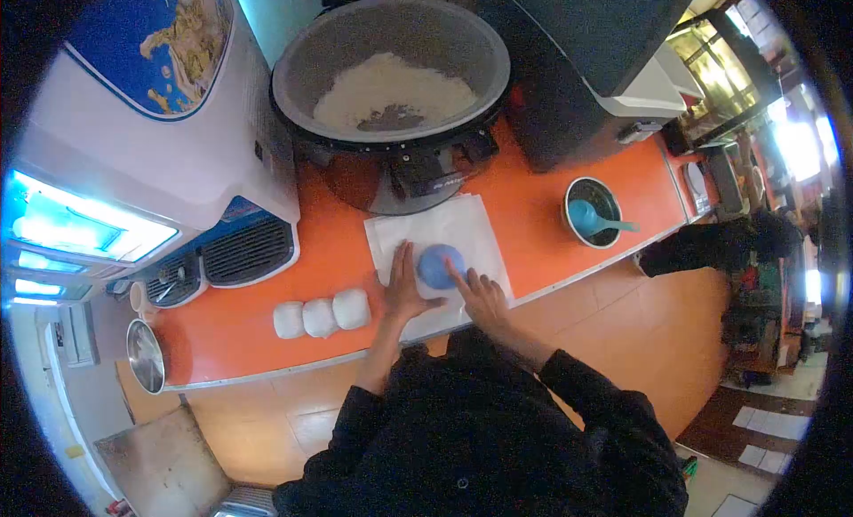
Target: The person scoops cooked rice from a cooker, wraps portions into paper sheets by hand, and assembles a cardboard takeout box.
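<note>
Both hands lie open and flat on the white sheet (pixel 462 228), the left hand (pixel 402 290) just left of the blue bowl (pixel 441 266), the right hand (pixel 480 295) touching its near edge. Left of them sit three white dough balls (pixel 320 316); beyond, the big rice pot (pixel 391 64).

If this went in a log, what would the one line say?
left hand: flat on white sheet | right hand: touching blue bowl | three white lumps beside
</note>
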### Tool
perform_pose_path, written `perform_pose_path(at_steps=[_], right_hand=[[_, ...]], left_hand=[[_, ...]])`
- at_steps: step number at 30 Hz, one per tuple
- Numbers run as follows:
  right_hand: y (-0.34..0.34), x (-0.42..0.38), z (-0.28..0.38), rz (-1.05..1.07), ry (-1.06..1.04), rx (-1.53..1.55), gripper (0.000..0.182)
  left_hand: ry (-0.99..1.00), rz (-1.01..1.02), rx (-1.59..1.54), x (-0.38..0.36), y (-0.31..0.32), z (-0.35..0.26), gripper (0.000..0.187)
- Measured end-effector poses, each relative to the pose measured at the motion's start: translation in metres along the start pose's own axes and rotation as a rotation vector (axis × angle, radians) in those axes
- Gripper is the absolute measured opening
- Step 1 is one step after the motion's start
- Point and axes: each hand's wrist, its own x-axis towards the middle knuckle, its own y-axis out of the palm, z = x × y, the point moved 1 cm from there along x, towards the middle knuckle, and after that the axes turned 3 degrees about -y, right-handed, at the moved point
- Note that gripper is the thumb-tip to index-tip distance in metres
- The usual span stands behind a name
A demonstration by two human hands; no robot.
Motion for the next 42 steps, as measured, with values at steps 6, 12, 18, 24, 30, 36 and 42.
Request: perform_pose_path(at_steps=[6, 12, 18, 24, 30, 36, 42], right_hand=[[-0.013, 0.048, 0.027, 0.109, 0.435, 0.343, 0.055], [-0.009, 0.053, -0.014, 0.202, 0.431, 0.559, 0.051], [-0.010, 0.045, -0.003, 0.144, 0.426, 0.492, 0.050], [-0.002, 0.036, -0.032, -0.101, 0.477, 0.923, 0.049], [-0.003, 0.019, -0.106, -0.305, 0.647, 0.760, 0.053], [-0.008, 0.020, -0.105, -0.376, 0.508, -0.278, 0.050], [0.036, -0.019, -0.060, 0.050, -0.264, 0.619, 0.041]], left_hand=[[-0.099, 0.062, 0.199, 0.003, 0.009, 0.000, 0.141], [-0.149, 0.105, 0.135, 0.002, 0.005, -0.006, 0.144], [-0.188, 0.150, 0.210, 0.005, 0.003, -0.012, 0.145], [-0.170, 0.133, 0.236, 0.002, -0.005, -0.018, 0.146], [0.165, -0.114, 0.025, -0.045, -0.002, -0.011, 0.086], [0.324, 0.056, 0.124, -0.056, 0.000, -0.015, 0.019], [0.361, -0.052, 0.221, -0.061, 0.000, -0.005, 0.009]])
